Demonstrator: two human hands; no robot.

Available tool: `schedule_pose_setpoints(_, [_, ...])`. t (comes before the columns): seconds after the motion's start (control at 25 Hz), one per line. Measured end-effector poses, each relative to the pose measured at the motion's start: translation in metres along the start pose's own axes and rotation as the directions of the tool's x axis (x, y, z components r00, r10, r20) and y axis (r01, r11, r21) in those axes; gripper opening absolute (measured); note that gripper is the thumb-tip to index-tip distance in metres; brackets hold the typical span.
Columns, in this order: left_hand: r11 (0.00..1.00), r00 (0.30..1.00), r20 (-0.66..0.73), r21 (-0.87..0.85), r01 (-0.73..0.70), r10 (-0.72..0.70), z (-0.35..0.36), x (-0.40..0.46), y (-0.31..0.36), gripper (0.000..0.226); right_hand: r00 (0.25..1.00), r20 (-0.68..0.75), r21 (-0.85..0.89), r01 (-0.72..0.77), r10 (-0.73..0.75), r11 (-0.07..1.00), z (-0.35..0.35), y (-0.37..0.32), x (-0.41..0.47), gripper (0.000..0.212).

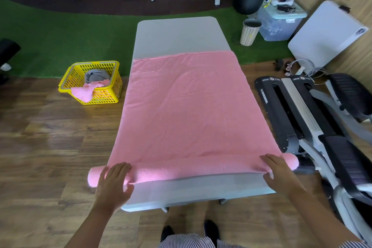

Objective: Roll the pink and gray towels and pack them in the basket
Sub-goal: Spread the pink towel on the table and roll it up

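Observation:
A large pink towel (185,106) lies spread along the grey table (177,34), its near end wound into a thin roll (193,169) that overhangs both table sides. My left hand (113,183) rests flat on the roll's left part, fingers straight. Over on the roll's right part, my right hand (278,173) presses down the same way. A yellow basket (91,82) stands on the floor left of the table, with a grey towel (96,75) inside and a smaller pink towel (84,90) draped over its front rim.
A black and grey stepper machine (302,119) stands close along the table's right side. Beyond it are a folded white table (326,34), a clear storage box (279,24) and a small bin (249,31). Gym benches sit at the back on dark floor.

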State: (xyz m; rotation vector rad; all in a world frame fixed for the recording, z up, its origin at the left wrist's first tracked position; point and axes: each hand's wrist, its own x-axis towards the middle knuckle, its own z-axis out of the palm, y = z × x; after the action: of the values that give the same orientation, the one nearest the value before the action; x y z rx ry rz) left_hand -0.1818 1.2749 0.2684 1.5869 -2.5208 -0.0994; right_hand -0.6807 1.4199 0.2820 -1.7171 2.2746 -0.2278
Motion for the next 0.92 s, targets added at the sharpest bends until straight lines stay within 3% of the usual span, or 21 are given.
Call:
schedule_pose_setpoints(0.12, [0.999, 0.999, 0.03, -0.027, 0.04, -0.039, 0.004, 0.002, 0.007, 0.063, 0.998, 0.059, -0.003, -0.023, 0.023, 1.0, -0.002, -0.002, 0.003, 0.054])
schedule_pose_setpoints(0.28, [0.999, 0.998, 0.039, -0.023, 0.044, -0.043, -0.007, 0.007, 0.012, 0.034, 0.996, 0.072, -0.027, -0.05, 0.052, 0.998, -0.01, -0.006, 0.008, 0.04])
schedule_pose_setpoints(0.4, [0.999, 0.999, 0.054, -0.031, -0.004, 0.006, -0.013, 0.006, 0.007, 0.045, 0.993, 0.115, -0.066, -0.022, 0.03, 0.998, -0.013, -0.004, 0.008, 0.037])
schedule_pose_setpoints(0.64, [0.993, 0.995, 0.04, -0.065, 0.099, -0.097, -0.014, 0.001, 0.012, 0.045, 0.995, -0.096, 0.018, -0.006, 0.007, 1.0, -0.005, -0.001, 0.008, 0.037])
schedule_pose_setpoints(0.84, [0.999, 0.995, 0.097, -0.035, 0.039, -0.035, -0.01, 0.001, 0.011, 0.05, 0.995, 0.081, -0.005, -0.061, 0.062, 0.998, -0.004, -0.004, 0.006, 0.049])
schedule_pose_setpoints(0.92, [0.999, 0.992, 0.118, -0.014, 0.047, -0.045, -0.012, 0.001, 0.014, 0.046, 0.995, 0.087, -0.055, -0.046, 0.051, 0.997, -0.004, -0.002, 0.006, 0.049])
